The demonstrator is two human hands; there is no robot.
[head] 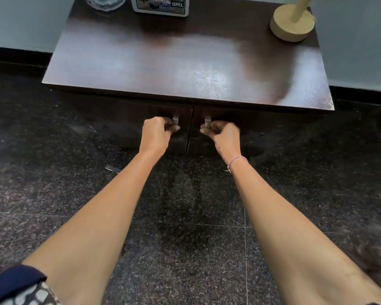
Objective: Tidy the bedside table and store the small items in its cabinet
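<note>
The dark wooden bedside table (185,69) stands against the wall, its two cabinet doors shut with a thin gap (189,130) between them. My left hand (155,134) grips the metal handle (175,120) of the left door (119,128). My right hand (223,136) grips the metal handle (207,122) of the right door (262,130). Both sets of fingers curl round the lower part of the handles. The inside of the cabinet is hidden.
On the tabletop stand a glass vessel (105,2) at the back left, a framed picture (160,6) at the back middle and a round lamp base (291,22) at the back right. Dark speckled floor tiles (185,216) lie in front.
</note>
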